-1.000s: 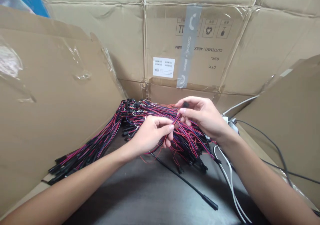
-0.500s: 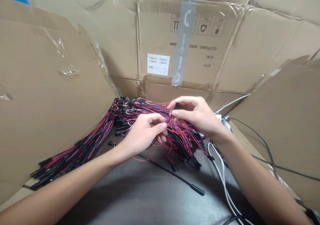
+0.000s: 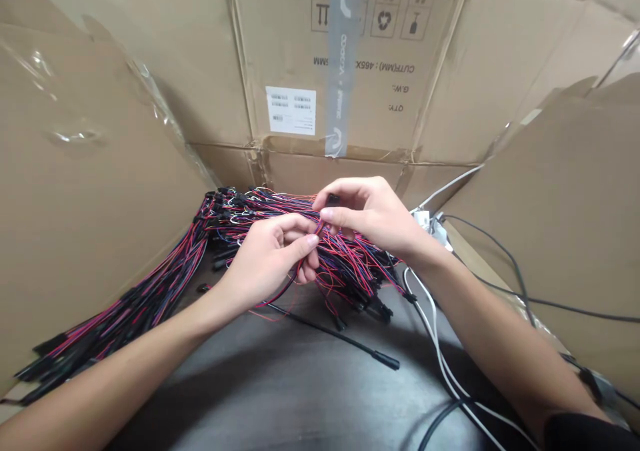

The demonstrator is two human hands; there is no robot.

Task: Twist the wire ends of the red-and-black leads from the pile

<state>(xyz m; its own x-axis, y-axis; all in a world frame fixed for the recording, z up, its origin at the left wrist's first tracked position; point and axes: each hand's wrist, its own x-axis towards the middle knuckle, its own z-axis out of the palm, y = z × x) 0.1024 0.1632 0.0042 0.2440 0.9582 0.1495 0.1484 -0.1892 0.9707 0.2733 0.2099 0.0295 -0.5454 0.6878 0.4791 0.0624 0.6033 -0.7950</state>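
Note:
My left hand (image 3: 273, 257) pinches a thin red and dark wire bundle (image 3: 319, 228) between thumb and fingertips. Just above and to the right, my right hand (image 3: 367, 214) is closed around the same wires, with a small black connector (image 3: 333, 200) showing between thumb and forefinger. Behind and below both hands spreads a large pile of red, purple and black wire harnesses (image 3: 360, 264). A black cable with a thick plug end (image 3: 385, 359) lies on the dark table (image 3: 280, 397), running out from under my left hand.
More wire harnesses (image 3: 135, 304) lie in a long bunch at the left. Cardboard walls (image 3: 205, 84) enclose the back and both sides. White cables (image 3: 440, 347) and a black cord (image 3: 520, 284) run along the right, near a white plug (image 3: 423, 220).
The view has shifted, so the scene sits further left and slightly higher. Both hands keep their pinch on the wires, and the black connector shows more clearly in the right hand.

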